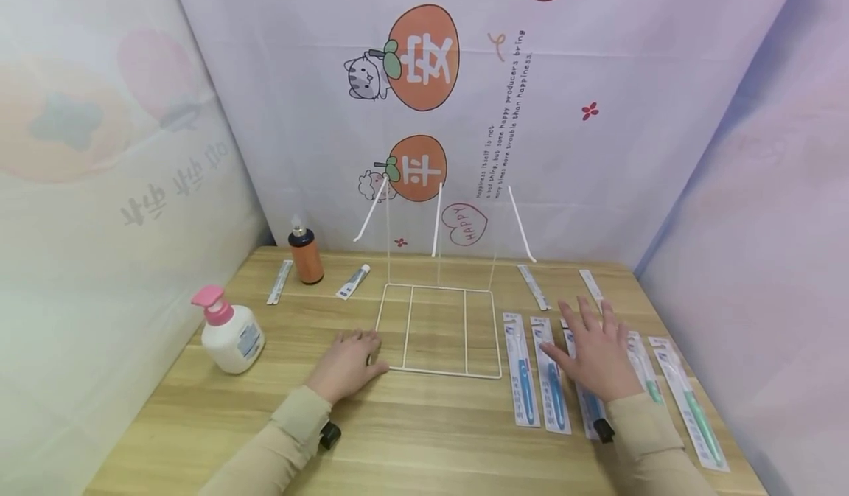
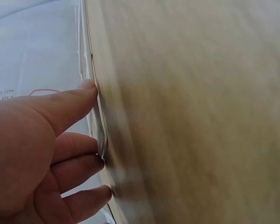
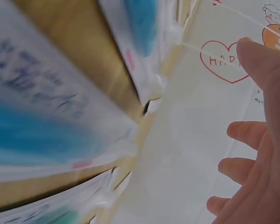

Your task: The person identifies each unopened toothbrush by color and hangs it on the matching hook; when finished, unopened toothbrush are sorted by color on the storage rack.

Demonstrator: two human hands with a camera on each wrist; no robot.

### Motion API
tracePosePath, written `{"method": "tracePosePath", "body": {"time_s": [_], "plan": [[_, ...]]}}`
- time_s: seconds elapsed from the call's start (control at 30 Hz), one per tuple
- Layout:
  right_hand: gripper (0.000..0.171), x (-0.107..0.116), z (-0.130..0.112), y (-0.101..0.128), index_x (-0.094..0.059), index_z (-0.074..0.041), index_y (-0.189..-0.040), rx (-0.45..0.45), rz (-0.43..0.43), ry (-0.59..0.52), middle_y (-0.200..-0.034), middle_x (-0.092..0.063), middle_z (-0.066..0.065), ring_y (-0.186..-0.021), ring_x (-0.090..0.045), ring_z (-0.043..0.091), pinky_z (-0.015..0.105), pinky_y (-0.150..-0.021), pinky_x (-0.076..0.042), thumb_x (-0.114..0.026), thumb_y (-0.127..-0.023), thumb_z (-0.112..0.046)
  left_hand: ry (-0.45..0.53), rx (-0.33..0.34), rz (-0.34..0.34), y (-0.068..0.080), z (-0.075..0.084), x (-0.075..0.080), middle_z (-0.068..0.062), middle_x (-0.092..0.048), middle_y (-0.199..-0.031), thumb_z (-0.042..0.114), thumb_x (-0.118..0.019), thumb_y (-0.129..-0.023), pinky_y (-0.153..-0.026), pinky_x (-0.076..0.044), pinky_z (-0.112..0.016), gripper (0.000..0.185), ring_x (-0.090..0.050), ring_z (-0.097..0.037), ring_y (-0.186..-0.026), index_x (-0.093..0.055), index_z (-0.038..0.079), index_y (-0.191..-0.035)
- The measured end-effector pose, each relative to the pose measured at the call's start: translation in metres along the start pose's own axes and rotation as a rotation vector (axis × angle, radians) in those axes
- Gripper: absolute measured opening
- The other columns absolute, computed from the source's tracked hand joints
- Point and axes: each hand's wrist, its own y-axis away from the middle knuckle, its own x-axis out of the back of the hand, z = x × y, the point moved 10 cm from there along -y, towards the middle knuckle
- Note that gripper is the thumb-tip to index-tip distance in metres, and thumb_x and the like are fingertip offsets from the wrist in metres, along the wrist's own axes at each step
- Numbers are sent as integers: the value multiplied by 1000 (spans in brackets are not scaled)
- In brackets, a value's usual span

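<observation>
A white wire rack stands in the middle of the wooden table, its flat grid base toward me and its hooked prongs rising at the back. My left hand lies flat on the table with its fingertips touching the rack's left front corner. My right hand hovers open, fingers spread, over a row of packaged toothbrushes. In the right wrist view the blue toothbrush packs are blurred and close below the open fingers.
A pink-capped pump bottle stands at the left. An orange spray bottle, a small toothpaste tube and a thin packet lie at the back left. More packets and green toothbrush packs lie right. Printed curtains surround the table.
</observation>
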Motion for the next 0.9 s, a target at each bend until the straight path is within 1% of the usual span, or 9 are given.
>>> {"method": "tracePosePath", "body": {"time_s": [0.13,0.2,0.33,0.43,0.47,0.53,0.63,0.7,0.9], "plan": [[91,-6,-5,-17,-37,-10,-168,15,-63,-32,-168,-33,32,-152,-15,69,93,-110,-9,-71,-100,-60,23,16,-6,-1,-2,2,-18,-57,-156,47,-74,-102,-118,-38,-71,64,-54,-46,-143,-65,2,-147],[88,-9,-11,-28,-39,-9,-167,31,-102,-99,-163,-44,29,-148,-30,65,90,-109,-21,-74,-100,-55,30,21,-6,-3,-3,3,-18,-57,-157,46,-74,-102,-118,-39,-69,64,-54,-47,-143,-65,2,-147],[81,-29,-15,-40,-48,-5,-161,62,-184,-268,-139,-67,24,-126,-60,53,72,-102,-44,-79,-99,-46,50,33,-19,-3,-5,1,-17,-55,-159,46,-74,-102,-120,-38,-68,66,-51,-47,-145,-62,3,-150],[78,-51,-13,-42,-55,-7,-157,32,-242,-293,-123,-75,15,-113,-68,42,61,-88,-55,-82,-96,-47,62,40,-36,0,-5,-4,-17,-54,-160,47,-74,-102,-120,-37,-68,67,-50,-48,-146,-61,4,-152],[77,-57,-11,-42,-58,-8,-155,18,-257,-289,-120,-76,12,-112,-67,40,60,-85,-54,-83,-95,-48,63,41,-41,0,-5,-6,-17,-54,-160,47,-74,-102,-120,-36,-68,67,-50,-48,-146,-60,4,-152],[73,-67,-8,-42,-63,-12,-152,-16,-276,-275,-116,-77,6,-110,-65,38,64,-87,-50,-85,-93,-49,59,39,-44,1,-5,-8,-16,-53,-160,47,-73,-103,-120,-37,-68,67,-50,-47,-146,-60,4,-153],[64,-72,-7,-42,-71,-15,-143,-45,-277,-280,-111,-76,-1,-111,-59,39,76,-91,-37,-88,-90,-46,61,33,-34,2,-4,-8,-17,-55,-159,46,-74,-102,-119,-38,-69,66,-51,-48,-146,-62,3,-151],[58,-73,-7,-42,-75,-17,-138,-59,-267,-277,-108,-75,-4,-110,-57,37,78,-91,-32,-90,-89,-44,61,36,-33,2,-4,-7,-16,-55,-159,46,-75,-102,-119,-39,-68,66,-51,-47,-146,-62,3,-151],[48,-73,-7,-45,-78,-18,-132,-82,-261,-257,-113,-76,1,-115,-55,44,86,-93,-27,-89,-90,-40,60,36,-22,0,-6,-5,-16,-55,-159,45,-75,-102,-118,-40,-68,65,-51,-47,-145,-64,3,-149]]}}
